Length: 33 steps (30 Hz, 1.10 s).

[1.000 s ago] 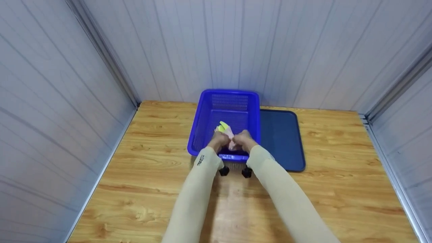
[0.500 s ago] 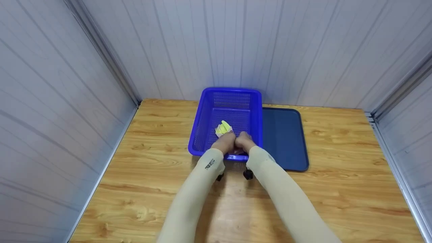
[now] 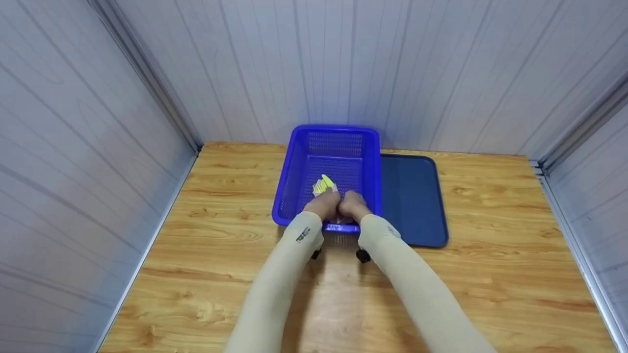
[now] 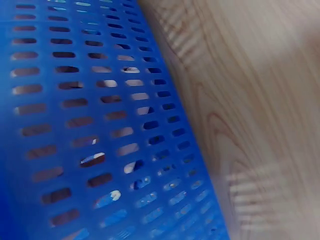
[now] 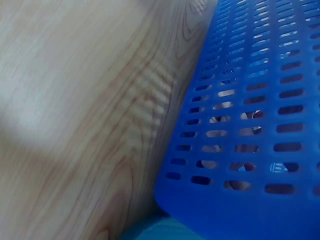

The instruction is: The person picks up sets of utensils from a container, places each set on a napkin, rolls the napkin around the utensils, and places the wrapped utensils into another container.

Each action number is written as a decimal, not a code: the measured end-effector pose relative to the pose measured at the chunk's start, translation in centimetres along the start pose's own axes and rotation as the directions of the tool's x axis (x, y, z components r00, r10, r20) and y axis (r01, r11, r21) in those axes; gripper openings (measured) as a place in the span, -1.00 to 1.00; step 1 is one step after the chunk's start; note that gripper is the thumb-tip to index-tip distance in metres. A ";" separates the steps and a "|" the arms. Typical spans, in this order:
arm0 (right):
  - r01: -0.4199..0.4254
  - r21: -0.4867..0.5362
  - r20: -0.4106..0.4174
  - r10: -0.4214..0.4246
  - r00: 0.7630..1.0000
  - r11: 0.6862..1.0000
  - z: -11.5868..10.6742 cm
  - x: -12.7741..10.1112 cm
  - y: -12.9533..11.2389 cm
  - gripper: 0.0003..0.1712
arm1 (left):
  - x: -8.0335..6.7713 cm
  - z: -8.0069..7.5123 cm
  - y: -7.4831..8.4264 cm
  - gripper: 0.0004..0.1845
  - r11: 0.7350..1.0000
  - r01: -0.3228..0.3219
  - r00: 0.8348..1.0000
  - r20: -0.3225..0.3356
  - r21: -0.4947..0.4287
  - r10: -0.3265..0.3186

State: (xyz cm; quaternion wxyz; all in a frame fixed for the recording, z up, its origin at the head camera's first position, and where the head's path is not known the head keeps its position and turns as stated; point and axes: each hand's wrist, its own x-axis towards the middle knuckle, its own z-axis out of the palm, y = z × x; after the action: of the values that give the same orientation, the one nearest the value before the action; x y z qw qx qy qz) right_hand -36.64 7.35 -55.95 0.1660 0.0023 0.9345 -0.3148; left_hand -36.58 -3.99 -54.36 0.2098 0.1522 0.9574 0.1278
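A blue perforated basket point(image 3: 335, 129) stands on the wooden table point(image 3: 221, 274). Both hands reach over its near wall and sit close together low inside it. My left hand point(image 3: 324, 205) and right hand point(image 3: 352, 204) curl round a small yellow and pink item point(image 3: 325, 185), whose yellow end sticks out just beyond the left knuckles. The fingertips are hidden behind the backs of the hands. Both wrist views show only the basket wall point(image 4: 75, 125) point(image 5: 260, 100) from outside, next to the bare table top point(image 4: 250, 100) point(image 5: 75, 100).
A dark blue flat tray point(image 3: 412, 196) lies against the basket's right side. Grey panelled walls close the table in at the back, left and right. Bare wood lies left of the basket and in front of it, under my beige sleeves point(image 3: 274, 294).
Both hands have sunk lower into the basket and drawn together. The pink part that showed between them is now almost covered, and the yellow end sits lower, near the basket floor.
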 end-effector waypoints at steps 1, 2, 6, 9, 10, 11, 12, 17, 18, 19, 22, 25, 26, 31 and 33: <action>-0.004 -0.005 -0.007 0.004 1.000 1.000 0.0 0.0 0.0 -0.67 | 0.0 0.1 0.0 -0.74 1.000 -0.002 1.000 -0.013 -0.003 0.002; -0.008 -0.011 -0.013 0.008 1.000 1.000 0.0 0.0 0.1 -0.67 | 0.0 0.2 0.1 -0.82 1.000 0.000 1.000 -0.029 -0.004 -0.001; -0.005 -0.056 -0.051 0.002 0.999 0.998 -0.1 0.1 0.1 -0.69 | 0.0 0.5 0.5 -0.91 0.993 0.022 0.997 -0.070 0.115 -0.014; 0.036 -0.122 -0.081 -0.046 0.996 0.992 -0.2 0.3 0.0 -0.78 | 0.0 0.5 0.9 -0.78 0.962 0.047 0.996 -0.087 0.270 -0.024; 0.054 -0.144 -0.080 -0.066 0.995 0.988 -0.2 0.3 0.0 -0.81 | 0.0 0.5 1.0 -0.74 0.948 0.054 0.996 -0.087 0.314 -0.027; 0.070 -0.162 -0.075 -0.083 0.994 0.984 -0.2 0.3 -0.1 -0.84 | 0.0 0.5 1.0 -0.71 0.936 0.060 0.996 -0.088 0.348 -0.031; 0.085 -0.176 -0.074 -0.099 0.992 0.981 -0.2 0.3 -0.2 -0.86 | -0.1 0.4 1.1 -0.69 0.926 0.064 0.996 -0.085 0.371 -0.035; 0.041 -0.083 -0.037 -0.044 0.998 0.996 -0.5 -0.1 -0.4 -0.84 | -0.3 0.3 1.0 -0.72 0.946 0.045 0.996 -0.091 0.321 -0.016; 0.017 -0.040 -0.028 -0.018 0.999 0.999 -0.5 -0.2 -0.4 -0.81 | -0.3 0.3 0.9 -0.74 0.954 0.023 0.995 -0.095 0.298 0.006; -0.012 0.009 -0.008 0.012 1.000 1.000 -0.6 -0.2 -0.4 -0.77 | -0.4 0.3 0.8 -0.76 0.963 -0.002 0.994 -0.102 0.268 0.031; -0.083 0.142 0.051 0.077 0.996 0.986 -0.8 -0.2 -0.3 -0.68 | -0.4 0.4 0.4 -0.84 0.982 -0.073 0.988 -0.121 0.174 0.095; -0.151 0.255 0.100 0.130 0.986 0.955 -1.0 0.0 -0.1 -0.67 | -0.2 0.4 0.2 -0.93 0.991 -0.096 0.985 -0.133 0.095 0.108; -0.171 0.282 0.110 0.145 0.983 0.944 -1.0 0.1 -0.1 -0.67 | -0.1 0.3 0.2 -0.95 0.993 -0.094 0.986 -0.133 0.074 0.103; -0.197 0.295 0.120 0.169 0.978 0.935 -1.1 0.2 -0.2 -0.58 | 0.6 0.2 -0.1 -0.92 0.997 -0.067 0.990 -0.118 0.035 0.071; -0.195 0.280 0.111 0.170 0.979 0.940 -1.1 0.2 -0.2 -0.56 | 0.8 0.2 -0.2 -0.91 0.997 -0.061 0.991 -0.120 0.037 0.065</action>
State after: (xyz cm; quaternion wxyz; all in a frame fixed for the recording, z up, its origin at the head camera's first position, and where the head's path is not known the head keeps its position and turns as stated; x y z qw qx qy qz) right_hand -37.20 7.78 -55.04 0.2318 0.0997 0.8662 -0.4313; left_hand -37.21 -3.91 -54.89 0.1447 0.1777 0.9650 0.1273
